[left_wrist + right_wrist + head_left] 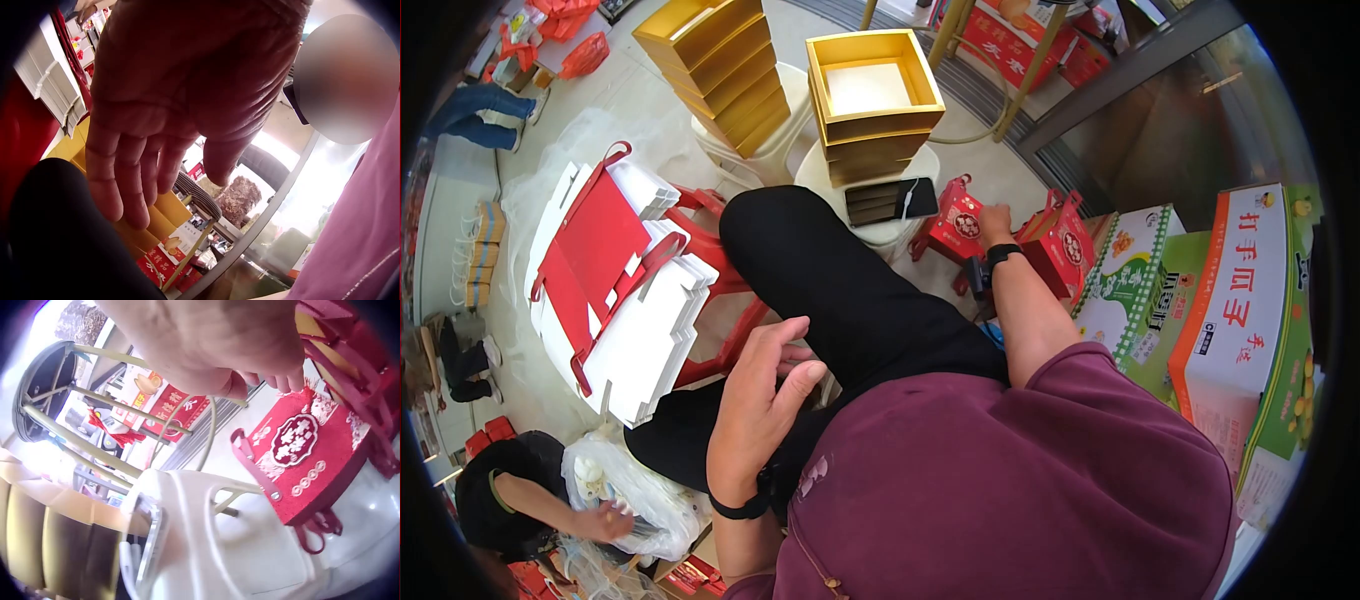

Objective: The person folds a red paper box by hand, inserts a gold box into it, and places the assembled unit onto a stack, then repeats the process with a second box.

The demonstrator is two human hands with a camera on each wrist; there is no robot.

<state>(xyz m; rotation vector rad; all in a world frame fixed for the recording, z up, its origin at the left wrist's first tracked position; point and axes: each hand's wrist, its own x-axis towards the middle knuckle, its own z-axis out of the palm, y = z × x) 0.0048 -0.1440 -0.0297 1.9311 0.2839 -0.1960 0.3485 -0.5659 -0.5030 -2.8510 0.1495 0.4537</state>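
My left hand [765,400] hovers over my lap, holding nothing, its fingers loosely bent and the thumb apart from them; the left wrist view shows the bare palm [187,94]. My right hand [997,225] reaches down beside the white stool to a red printed gift box [956,222]. In the right wrist view its curled fingers [284,382] are at the box's upper edge, by a red tassel. That red gift box [300,456] has red ribbon straps and a dark label with white lettering. A second red gift box [1060,245] stands just right of the hand.
Gold open boxes [875,80] are stacked on a white stool [890,230], with a phone [915,198] at its edge. Another gold stack [720,75] stands left. Red covers [600,245] lie on white sheets [640,350]. Printed cartons [1230,300] line the right. Another person's hand [605,522] shows lower left.
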